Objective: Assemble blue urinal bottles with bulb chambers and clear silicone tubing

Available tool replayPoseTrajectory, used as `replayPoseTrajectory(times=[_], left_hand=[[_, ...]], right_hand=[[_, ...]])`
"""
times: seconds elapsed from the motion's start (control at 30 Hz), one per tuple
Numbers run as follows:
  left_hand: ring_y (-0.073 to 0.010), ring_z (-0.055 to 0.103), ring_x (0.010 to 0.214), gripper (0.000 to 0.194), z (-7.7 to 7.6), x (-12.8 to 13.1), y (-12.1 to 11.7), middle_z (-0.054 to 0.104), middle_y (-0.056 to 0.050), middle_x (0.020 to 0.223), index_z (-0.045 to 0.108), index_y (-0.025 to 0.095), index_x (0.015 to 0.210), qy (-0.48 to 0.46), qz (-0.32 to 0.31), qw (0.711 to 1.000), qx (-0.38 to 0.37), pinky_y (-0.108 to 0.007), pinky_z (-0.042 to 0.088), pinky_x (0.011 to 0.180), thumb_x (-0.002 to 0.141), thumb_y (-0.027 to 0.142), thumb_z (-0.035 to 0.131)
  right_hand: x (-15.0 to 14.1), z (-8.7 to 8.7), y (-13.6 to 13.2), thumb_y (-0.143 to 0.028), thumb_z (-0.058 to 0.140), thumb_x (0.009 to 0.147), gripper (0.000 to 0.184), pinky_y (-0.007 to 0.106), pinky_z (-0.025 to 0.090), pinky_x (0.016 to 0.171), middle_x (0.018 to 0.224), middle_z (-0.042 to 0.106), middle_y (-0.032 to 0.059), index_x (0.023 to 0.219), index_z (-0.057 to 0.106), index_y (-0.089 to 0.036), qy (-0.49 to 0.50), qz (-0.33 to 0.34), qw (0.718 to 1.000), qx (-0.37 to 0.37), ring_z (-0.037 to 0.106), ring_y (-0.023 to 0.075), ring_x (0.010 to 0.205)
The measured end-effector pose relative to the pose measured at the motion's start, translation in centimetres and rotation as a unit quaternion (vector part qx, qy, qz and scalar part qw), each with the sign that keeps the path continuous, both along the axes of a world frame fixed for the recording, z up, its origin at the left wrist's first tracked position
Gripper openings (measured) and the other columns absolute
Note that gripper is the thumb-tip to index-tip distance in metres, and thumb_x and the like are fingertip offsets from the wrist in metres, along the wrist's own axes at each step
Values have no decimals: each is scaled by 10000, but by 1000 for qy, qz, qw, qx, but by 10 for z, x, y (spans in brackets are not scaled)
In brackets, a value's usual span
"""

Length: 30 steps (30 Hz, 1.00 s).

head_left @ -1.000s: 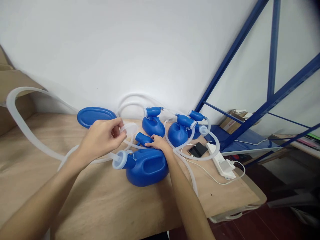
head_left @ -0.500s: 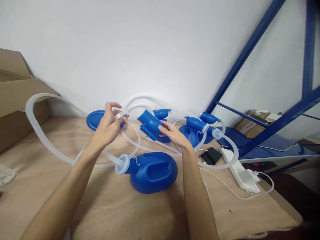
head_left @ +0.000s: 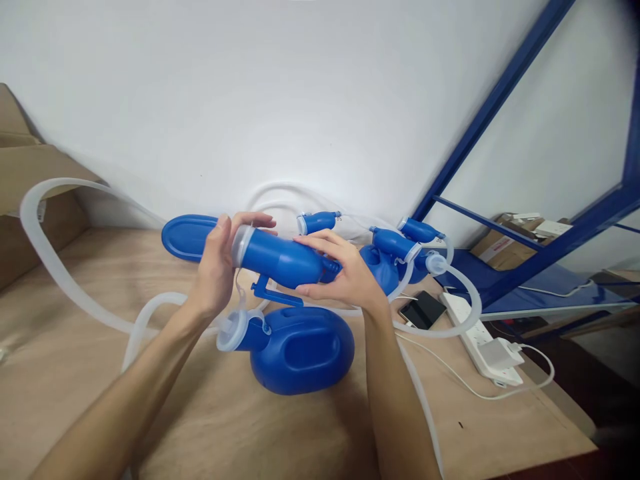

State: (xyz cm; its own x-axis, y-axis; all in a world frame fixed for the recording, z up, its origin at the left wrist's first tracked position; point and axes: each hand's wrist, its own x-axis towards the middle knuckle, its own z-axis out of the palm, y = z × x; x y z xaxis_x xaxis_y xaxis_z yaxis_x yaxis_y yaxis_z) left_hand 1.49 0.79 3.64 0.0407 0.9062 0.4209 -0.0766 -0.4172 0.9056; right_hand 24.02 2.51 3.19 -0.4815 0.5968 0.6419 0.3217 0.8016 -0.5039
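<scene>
My right hand [head_left: 345, 270] is wrapped round the narrow end of a blue plastic urinal funnel [head_left: 283, 257], held level above the table. A translucent white cap [head_left: 242, 247] sits on the funnel's wide end. My left hand [head_left: 217, 267] grips that cap, palm against its face and fingers reaching behind. A blue clip-like handle [head_left: 275, 291] hangs under the funnel. Just below lies a blue urinal bottle [head_left: 305, 350] on its side, with a white lid [head_left: 233, 331] on its neck and a clear tube running from it.
Behind stand more blue funnels [head_left: 395, 243] and bottles with looping tubes [head_left: 473, 293]. A blue oval piece [head_left: 187, 237] leans at the left. A phone [head_left: 423, 310] and a power strip [head_left: 480, 343] lie right. A cardboard box [head_left: 40, 167] and a blue rack [head_left: 480, 127] flank the table.
My left hand has brought the white cap onto the funnel's wide end. The funnel has come nearer and turned more level, and my right hand has closed round its narrow end.
</scene>
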Motion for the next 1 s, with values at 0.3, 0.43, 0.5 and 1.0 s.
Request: replayPoseTrajectory(times=[0.3, 0.43, 0.5, 1.0], left_hand=[[-434, 441, 1473, 676, 4, 9, -25, 576, -119, 1535, 602, 184, 1363, -1, -47, 998, 50, -586, 384, 1211, 842, 610, 534], [-468, 405, 1492, 720, -1, 1, -23, 543, -99, 1578, 561, 233, 1455, 59, -55, 994, 76, -628, 345, 1224, 838, 605, 575], [-478, 406, 1487, 776, -4, -2, -22, 503, -104, 1614, 518, 241, 1511, 110, -57, 986, 110, -648, 304, 1240, 854, 650, 581], [-485, 722, 1125, 900, 29, -18, -30, 813, -179, 1048, 841, 177, 1075, 14, -158, 986, -47, -613, 602, 912, 832, 910, 379]], right_hand=[[-13, -3, -1, -512, 804, 825, 512, 390, 563, 908, 1123, 776, 41, 1276, 767, -272, 88, 58, 994, 22, 700, 229, 961], [-10, 4, -6, -580, 800, 809, 516, 392, 561, 918, 1071, 794, 47, 1208, 805, -253, 101, 73, 991, -45, 718, 236, 948], [-9, 6, -6, -601, 802, 791, 520, 388, 569, 911, 1077, 802, 53, 1165, 822, -240, 105, 83, 987, -84, 732, 241, 947], [-32, 3, -10, -518, 876, 734, 527, 356, 601, 899, 1118, 807, 59, 1168, 834, -223, 145, 154, 925, -316, 746, 292, 1088]])
